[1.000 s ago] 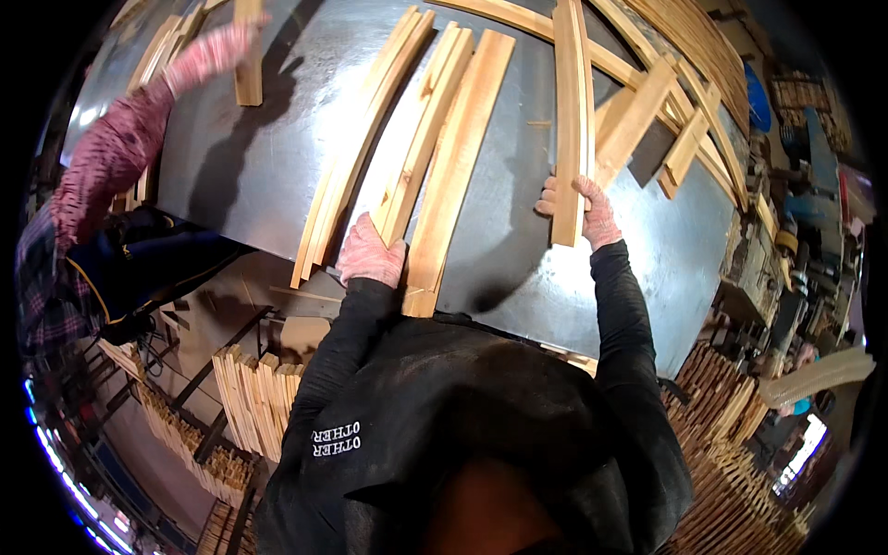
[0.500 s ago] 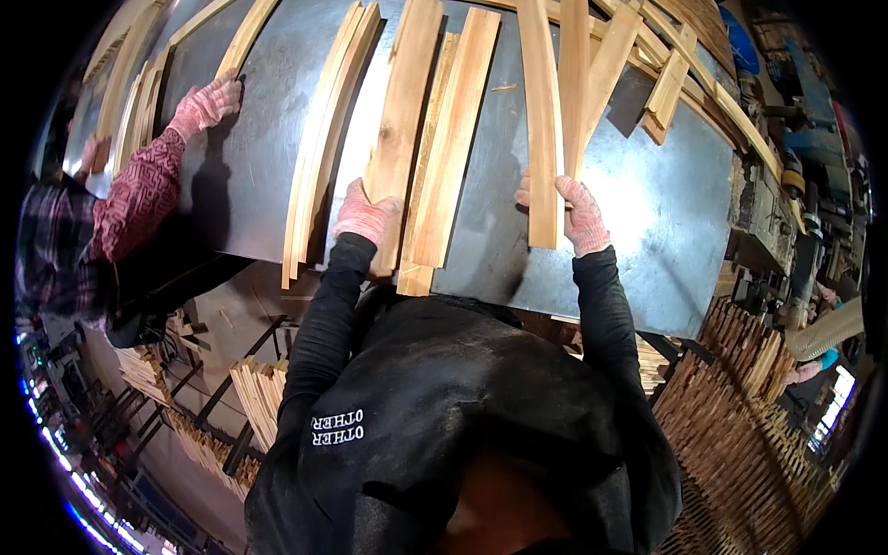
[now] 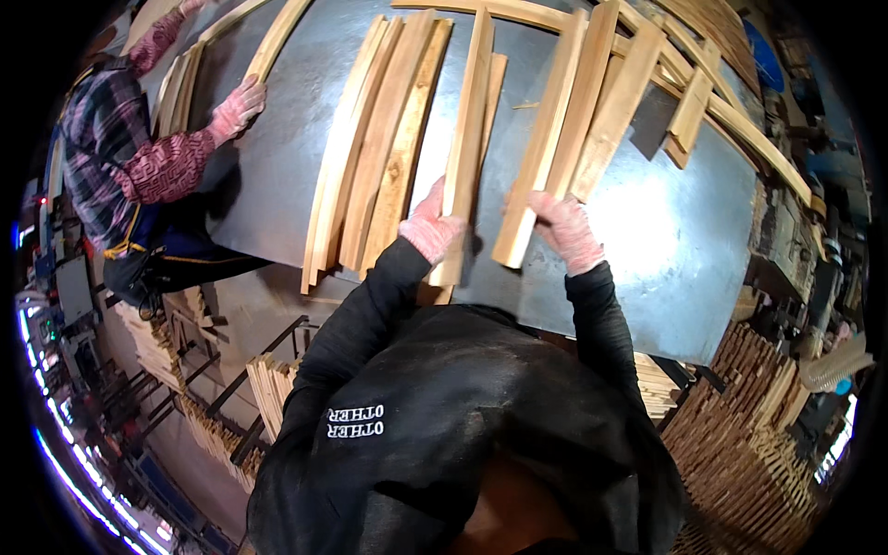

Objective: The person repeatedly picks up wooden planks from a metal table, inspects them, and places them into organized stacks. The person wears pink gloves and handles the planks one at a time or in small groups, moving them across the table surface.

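My left hand (image 3: 431, 225), in a pink-and-white knit glove, is closed round the near end of a narrow wooden strip (image 3: 469, 139) tilted up on its edge. Another strip (image 3: 495, 97) lies partly hidden behind it. My right hand (image 3: 564, 231), gloved alike, grips the lower part of a second wooden strip (image 3: 542, 153), also turned partly on edge. Its fingers are partly hidden behind the wood. Just right of that strip, further boards (image 3: 622, 106) lean or lie close together. Left of my left hand, several strips (image 3: 388, 139) lie side by side, pointing away from me.
The strips rest on a grey metal table (image 3: 680, 268). At the left, a co-worker in a plaid top (image 3: 102, 139) holds a strip (image 3: 277, 39) with a gloved hand (image 3: 238, 109). Stacked wood (image 3: 740, 444) stands below the table's right side. Crossed pieces (image 3: 689, 111) lie at far right.
My left hand has shifted right, from a wide board to a strip now tilted on edge. That wide board now lies against the left group. My right hand's strip has tipped and swung left.
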`<state>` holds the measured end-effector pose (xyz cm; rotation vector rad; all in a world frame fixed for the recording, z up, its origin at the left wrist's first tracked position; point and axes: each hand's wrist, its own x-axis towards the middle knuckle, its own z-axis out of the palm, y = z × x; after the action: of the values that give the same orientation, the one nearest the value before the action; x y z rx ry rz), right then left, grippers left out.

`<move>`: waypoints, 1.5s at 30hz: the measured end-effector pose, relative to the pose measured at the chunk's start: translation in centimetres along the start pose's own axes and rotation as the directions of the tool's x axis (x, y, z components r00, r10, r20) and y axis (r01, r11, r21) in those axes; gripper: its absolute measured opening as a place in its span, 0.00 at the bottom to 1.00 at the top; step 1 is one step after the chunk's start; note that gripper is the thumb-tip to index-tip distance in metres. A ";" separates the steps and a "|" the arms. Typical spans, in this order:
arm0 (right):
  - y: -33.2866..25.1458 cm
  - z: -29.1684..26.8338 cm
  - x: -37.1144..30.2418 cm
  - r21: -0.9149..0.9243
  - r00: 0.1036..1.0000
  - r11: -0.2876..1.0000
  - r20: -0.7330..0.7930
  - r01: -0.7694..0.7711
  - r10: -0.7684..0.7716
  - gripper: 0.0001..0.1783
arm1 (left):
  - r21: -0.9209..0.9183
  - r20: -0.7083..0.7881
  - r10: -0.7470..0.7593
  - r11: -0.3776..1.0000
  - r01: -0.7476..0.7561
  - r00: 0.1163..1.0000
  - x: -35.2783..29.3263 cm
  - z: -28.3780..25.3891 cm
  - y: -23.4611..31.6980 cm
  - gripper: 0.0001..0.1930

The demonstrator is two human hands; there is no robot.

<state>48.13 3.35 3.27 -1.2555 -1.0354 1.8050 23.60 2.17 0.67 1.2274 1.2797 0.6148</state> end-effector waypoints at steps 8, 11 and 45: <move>4.6 7.2 1.3 -0.071 0.965 0.986 -0.230 -0.148 0.128 0.46 | -0.180 0.176 0.111 0.981 -0.079 0.978 1.1 3.0 -0.6 0.43; 4.0 6.0 1.2 0.073 0.916 0.949 -0.249 -0.306 0.315 0.35 | 0.494 0.011 0.294 0.830 -0.261 0.956 0.5 -2.1 2.8 0.40; -16.3 -10.7 27.3 -0.949 0.923 -0.295 0.017 -0.106 -0.386 0.58 | 0.660 -0.706 -0.142 0.227 0.717 0.694 -4.1 -29.6 -3.0 0.52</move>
<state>52.00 36.67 4.79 -1.9770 -2.5388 -0.1158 -5.70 7.48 4.22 1.4522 2.5706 -0.4219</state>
